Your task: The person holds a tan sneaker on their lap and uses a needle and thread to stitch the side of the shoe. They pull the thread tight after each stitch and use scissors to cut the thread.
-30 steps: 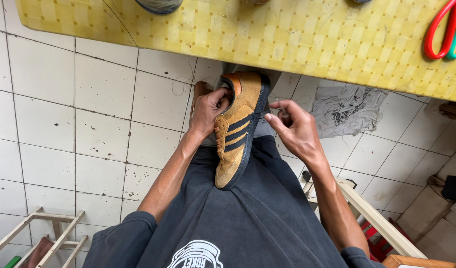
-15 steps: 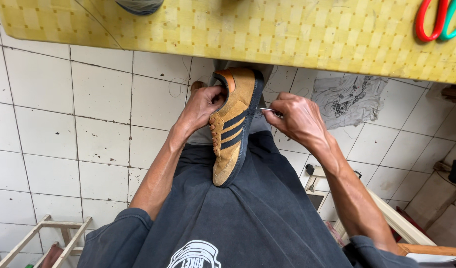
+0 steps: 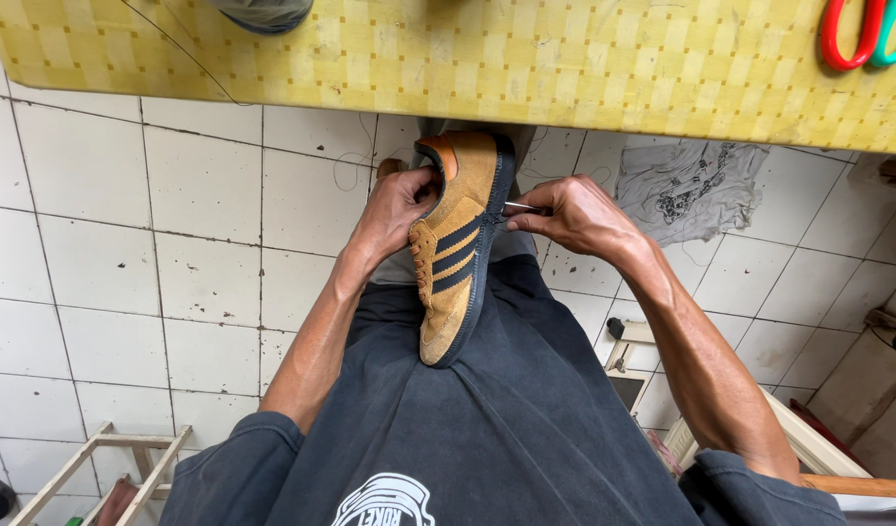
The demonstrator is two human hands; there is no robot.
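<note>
- Gripping the shoe at its heel end, our left hand curls its fingers round the collar, thumb side toward us, closed firmly on the upper.
- Our right hand pinches a thin needle between thumb and forefinger, the other fingers folded in; the needle's tip meets the dark sole edge near the heel.
- Both forearms reach forward from our sides and converge on the shoe, the left one nearly straight, the right one angled in from the right with the wrist bent slightly inward.
- We keep the shoe on its side on our lap, over dark cloth, heel away from us and toe pointing back at us; it is tan suede with dark stripes and a dark sole.
- Just beyond the shoe runs the edge of a yellow checked table.
- Red and green scissors lie at the table's far right corner.
- White floor tiles spread beneath, with a grey rag lying on them to the right of our right hand.
</note>
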